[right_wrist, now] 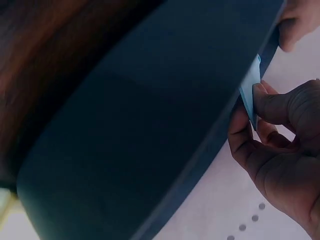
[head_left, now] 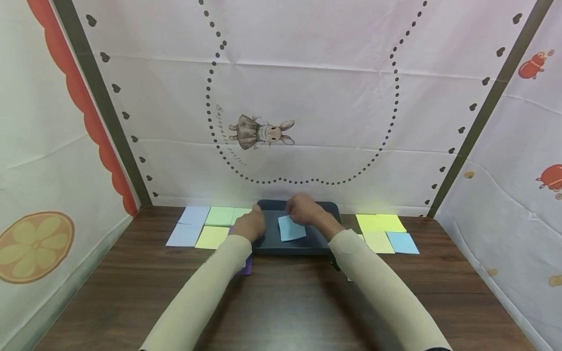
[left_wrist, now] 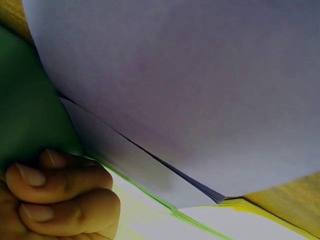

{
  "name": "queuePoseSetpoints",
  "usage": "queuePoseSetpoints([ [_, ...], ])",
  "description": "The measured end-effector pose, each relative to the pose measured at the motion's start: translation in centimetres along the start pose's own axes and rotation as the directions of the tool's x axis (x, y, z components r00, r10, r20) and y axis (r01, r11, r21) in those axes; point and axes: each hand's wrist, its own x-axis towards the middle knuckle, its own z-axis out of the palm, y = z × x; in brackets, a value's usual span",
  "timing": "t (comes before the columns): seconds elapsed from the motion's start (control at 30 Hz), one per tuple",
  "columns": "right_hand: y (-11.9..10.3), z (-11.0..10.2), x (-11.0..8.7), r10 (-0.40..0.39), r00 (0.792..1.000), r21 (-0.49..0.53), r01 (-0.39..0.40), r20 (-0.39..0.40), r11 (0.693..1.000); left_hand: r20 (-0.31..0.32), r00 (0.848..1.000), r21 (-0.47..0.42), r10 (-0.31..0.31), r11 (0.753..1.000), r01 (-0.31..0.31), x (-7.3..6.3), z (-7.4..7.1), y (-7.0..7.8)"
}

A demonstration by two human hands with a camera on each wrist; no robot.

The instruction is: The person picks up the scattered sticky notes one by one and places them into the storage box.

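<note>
A dark tray [head_left: 290, 251] stands at the back of the table. My right hand [head_left: 304, 209] is over it and pinches a light blue sticky note pad [head_left: 291, 229] by one edge, between thumb and fingers. In the right wrist view the pad [right_wrist: 251, 92] shows edge-on beyond the tray wall [right_wrist: 150, 115]. My left hand [head_left: 249, 225] is at the tray's left side and grips its rim, with curled fingers [left_wrist: 65, 195] beside the dark wall [left_wrist: 35, 100]. Purple sticky notes [head_left: 247, 266] lie partly under the left forearm and fill much of the left wrist view.
Left of the tray lie blue [head_left: 186, 234], green [head_left: 219, 216] and yellow [head_left: 212, 237] sticky note pads. To its right are yellow [head_left: 381, 223] and blue [head_left: 403, 243] ones. A printed cloth [head_left: 307, 107] hangs behind the wooden table [head_left: 281, 307].
</note>
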Motion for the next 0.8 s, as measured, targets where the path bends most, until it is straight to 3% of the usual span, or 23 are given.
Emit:
queuePoseSetpoints([
  [0.27, 3.8, 4.3, 5.2, -0.035, 0.997, 0.103, 0.028, 0.067, 0.994, 0.013, 1.000, 0.002, -0.014, 1.000, 0.014, -0.6, -0.5, 0.3],
  [0.43, 3.8, 5.4, 6.3, -0.027, 0.995, 0.145, 0.012, 0.098, 0.989, -0.005, 1.000, 0.017, -0.001, 1.000, 0.001, -1.4, -0.9, 0.6],
  [0.6, 2.3, 5.8, 6.4, 0.000, 0.996, 0.096, -0.008, 0.085, 0.995, -0.027, 0.999, 0.037, 0.024, 0.999, -0.023, -1.5, -0.8, 0.6],
  [0.7, 1.7, 6.0, 6.4, 0.007, 0.998, 0.071, -0.012, 0.066, 0.997, -0.027, 0.999, 0.042, 0.023, 0.999, -0.022, -1.1, -0.6, 0.5],
  [0.8, 1.6, 6.3, 6.8, 0.013, 0.997, 0.081, -0.019, 0.075, 0.997, -0.002, 1.000, 0.031, 0.012, 0.999, -0.012, 1.6, 0.9, -0.7],
])
